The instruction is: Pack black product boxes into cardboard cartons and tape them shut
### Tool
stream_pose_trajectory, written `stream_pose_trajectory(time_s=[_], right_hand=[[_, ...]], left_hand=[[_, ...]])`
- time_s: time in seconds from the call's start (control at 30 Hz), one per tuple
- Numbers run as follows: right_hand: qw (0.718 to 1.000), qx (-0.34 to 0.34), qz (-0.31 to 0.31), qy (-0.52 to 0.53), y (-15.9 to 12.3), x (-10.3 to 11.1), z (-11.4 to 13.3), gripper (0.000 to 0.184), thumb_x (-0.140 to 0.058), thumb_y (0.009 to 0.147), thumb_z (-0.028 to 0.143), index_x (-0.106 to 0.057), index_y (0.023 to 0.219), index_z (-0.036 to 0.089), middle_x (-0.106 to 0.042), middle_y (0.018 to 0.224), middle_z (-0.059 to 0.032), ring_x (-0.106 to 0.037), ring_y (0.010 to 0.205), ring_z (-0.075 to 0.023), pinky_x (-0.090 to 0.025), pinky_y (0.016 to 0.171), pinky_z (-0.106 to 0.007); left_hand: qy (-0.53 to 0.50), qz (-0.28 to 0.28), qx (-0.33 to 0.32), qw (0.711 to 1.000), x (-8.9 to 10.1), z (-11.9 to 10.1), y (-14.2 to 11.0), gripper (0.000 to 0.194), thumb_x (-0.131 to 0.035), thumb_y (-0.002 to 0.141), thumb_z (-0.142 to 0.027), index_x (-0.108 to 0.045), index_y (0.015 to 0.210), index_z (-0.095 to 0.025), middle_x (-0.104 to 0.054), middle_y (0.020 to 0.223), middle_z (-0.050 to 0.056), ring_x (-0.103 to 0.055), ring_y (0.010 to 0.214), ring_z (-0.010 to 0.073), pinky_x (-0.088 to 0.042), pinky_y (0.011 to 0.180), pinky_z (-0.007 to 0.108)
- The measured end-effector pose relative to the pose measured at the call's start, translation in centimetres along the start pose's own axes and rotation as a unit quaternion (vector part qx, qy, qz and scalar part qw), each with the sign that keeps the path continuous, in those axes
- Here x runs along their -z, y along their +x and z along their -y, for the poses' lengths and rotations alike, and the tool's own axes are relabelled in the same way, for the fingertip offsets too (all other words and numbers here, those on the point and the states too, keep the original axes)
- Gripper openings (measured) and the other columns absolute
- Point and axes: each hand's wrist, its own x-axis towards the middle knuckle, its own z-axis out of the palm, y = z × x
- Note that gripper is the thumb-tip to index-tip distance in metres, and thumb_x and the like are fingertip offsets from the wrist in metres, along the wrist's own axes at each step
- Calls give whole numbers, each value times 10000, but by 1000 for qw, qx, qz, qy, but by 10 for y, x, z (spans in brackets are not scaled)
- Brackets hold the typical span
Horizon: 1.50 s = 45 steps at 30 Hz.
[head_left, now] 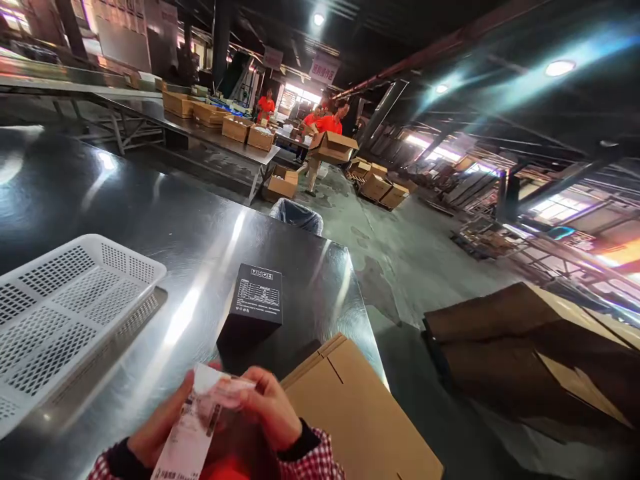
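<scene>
1. For good work with the printed paper strip (185, 443), I think the pull should be slow and even, at a low angle, so that the paper does not tear or curl.
2. It is better, in my judgement, that the left hand (160, 420) gives a firm support near the upper end, while the right hand (275, 413) moves only a little. If the strip has a sticky side, fingertips should touch only its edge.
3. The left hand is partly closed, and its thumb and fingers grip the strip at the left side. The lower part of the strip hangs toward the near edge of the view.
4. The right hand is bent inward, with thumb and finger pinched together on a thin pale piece (230, 393). Whether this is a fold of the strip or a separate piece, I cannot tell.
5. The two hands are near each other, over the near side of the metal table (200, 227). Just farther lies the black box (257, 303); to the right, the flat cardboard (360, 407); to the left, the white basket (160, 270).
</scene>
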Motion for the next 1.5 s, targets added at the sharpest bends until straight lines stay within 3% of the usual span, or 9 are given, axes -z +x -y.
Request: stream_pose_trajectory(time_s=[0.1, 0.2, 0.3, 0.47, 0.6, 0.7, 0.9, 1.1, 1.5], right_hand=[[985, 105, -131, -27, 2, 13, 14, 411, -748, 713, 515, -503, 703, 186, -424, 541, 87, -298, 452, -48, -218, 432, -186], [967, 164, -184, -64, 8, 27, 28, 375, -705, 744, 513, -512, 727, 192, -401, 557, 91, -290, 447, -50, -234, 422, -192], [961, 187, -186, -87, 15, 40, 36, 354, -694, 738, 508, -535, 748, 192, -427, 569, 83, -315, 458, -60, -258, 423, -199], [963, 203, -153, -89, 23, 49, 45, 333, -712, 704, 482, -562, 734, 186, -451, 564, 75, -335, 460, -66, -276, 423, -207], [971, 198, -106, -79, 25, 44, 51, 324, -719, 676, 466, -571, 764, 191, -479, 573, 68, -350, 454, -73, -273, 408, -211], [976, 190, -74, -72, 25, 39, 54, 330, -725, 659, 458, -569, 787, 196, -496, 583, 65, -355, 455, -74, -261, 402, -206], [980, 182, -43, -74, 27, 33, 56, 312, -736, 648, 422, -585, 793, 191, -514, 584, 61, -343, 447, -68, -248, 410, -209], [975, 199, -60, -73, 32, 22, 56, 285, -725, 666, 396, -584, 810, 194, -540, 621, 54, -406, 498, -84, -308, 445, -215], [965, 197, -138, -108, 35, 15, 45, 310, -719, 657, 439, -623, 813, 189, -600, 648, 25, -539, 581, -135, -466, 539, -257]], left_hand=[[54, 19, 24, 998, -2, 7, -1, 457, -706, 769, -511, -679, 1100, -195, -705, 1010, 109, -676, 845, 243, -554, 843, 410], [136, 51, -9, 989, -14, 17, -2, 414, -614, 844, -525, -711, 1014, -160, -707, 957, 112, -653, 817, 207, -538, 790, 321], [239, 46, -89, 966, -26, 27, -4, 419, -618, 853, -509, -711, 1012, -134, -706, 936, 97, -630, 807, 182, -499, 736, 251], [347, 10, -239, 907, -36, 41, -15, 432, -626, 861, -453, -626, 1206, -192, -690, 1086, 60, -624, 909, 205, -481, 791, 268], [397, 28, -275, 875, -43, 49, -22, 362, -621, 872, -416, -659, 1130, -165, -698, 1044, 77, -627, 884, 202, -482, 817, 289], [402, 8, -282, 871, -47, 56, -22, 363, -591, 888, -434, -670, 1106, -155, -700, 998, 79, -615, 867, 194, -477, 825, 291], [449, -55, -290, 843, -48, 61, -24, 453, -557, 865, -545, -688, 875, -111, -670, 781, 56, -561, 738, 171, -430, 659, 236], [477, -54, -278, 832, -41, 45, -28, 463, -532, 862, -567, -643, 777, -126, -636, 741, 43, -539, 718, 170, -417, 659, 246], [463, -2, -240, 853, -28, 25, -25, 443, -546, 865, -550, -633, 758, -129, -627, 722, 42, -539, 687, 158, -422, 642, 238]])
